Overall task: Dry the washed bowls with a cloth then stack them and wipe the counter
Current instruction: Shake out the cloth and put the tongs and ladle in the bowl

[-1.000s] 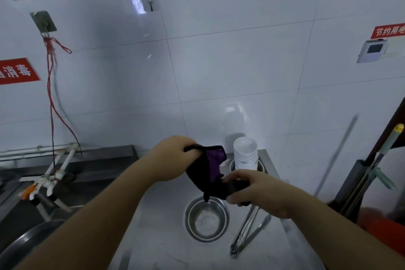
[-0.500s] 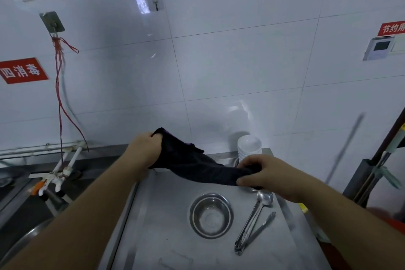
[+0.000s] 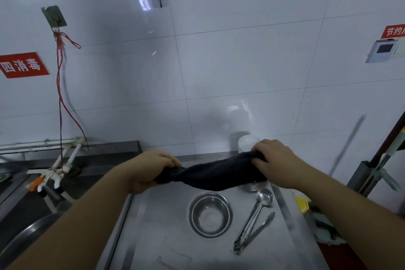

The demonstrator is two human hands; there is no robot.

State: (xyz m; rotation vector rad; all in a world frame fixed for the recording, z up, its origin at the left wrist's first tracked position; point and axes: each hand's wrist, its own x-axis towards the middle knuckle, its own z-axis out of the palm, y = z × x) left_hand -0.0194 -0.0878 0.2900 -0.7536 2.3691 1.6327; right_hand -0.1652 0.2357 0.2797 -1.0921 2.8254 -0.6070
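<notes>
Mid-frame, the left hand (image 3: 151, 171) and right hand (image 3: 274, 162) each grip an end of the dark cloth (image 3: 214, 174), stretched over the steel counter (image 3: 153, 237); behind it, seemingly stacked white bowls (image 3: 246, 143); below, a metal bowl (image 3: 210, 215)

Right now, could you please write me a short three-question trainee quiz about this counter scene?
1. True or false: the dark cloth lies flat on the steel counter.
2. Which hands grip the cloth? A) left hand only B) right hand only C) both
3. Fill in: the round steel bowl sits to the ___ of the metal ladle and metal tongs.

Key: 1 false, it is held stretched above the counter; 2 C; 3 left.
</notes>
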